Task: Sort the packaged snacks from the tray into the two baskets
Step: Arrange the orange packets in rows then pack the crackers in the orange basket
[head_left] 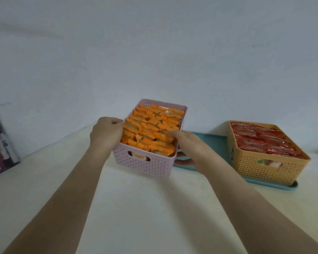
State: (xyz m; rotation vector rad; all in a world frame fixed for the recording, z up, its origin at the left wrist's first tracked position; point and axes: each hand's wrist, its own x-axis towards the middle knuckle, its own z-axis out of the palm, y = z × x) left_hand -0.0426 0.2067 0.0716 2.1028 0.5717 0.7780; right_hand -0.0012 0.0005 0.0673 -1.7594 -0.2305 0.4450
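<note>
Brimming pink basket (145, 166), orange snacks (151, 129)

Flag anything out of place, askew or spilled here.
Nothing has spilled. The pink basket is skewed and mostly off the teal tray, gripped by the left hand and right hand. Its orange packets lie jumbled. The orange basket stands on the tray.

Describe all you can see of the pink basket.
The pink basket is rectangular, perforated, plastic-looking, with a handle cutout in its near wall. It is upright and packed to the rim with orange packets. The left hand grips its left rim; the right hand holds its right side. It is over the white table, beside the teal tray; lifted or resting, unclear.
</note>
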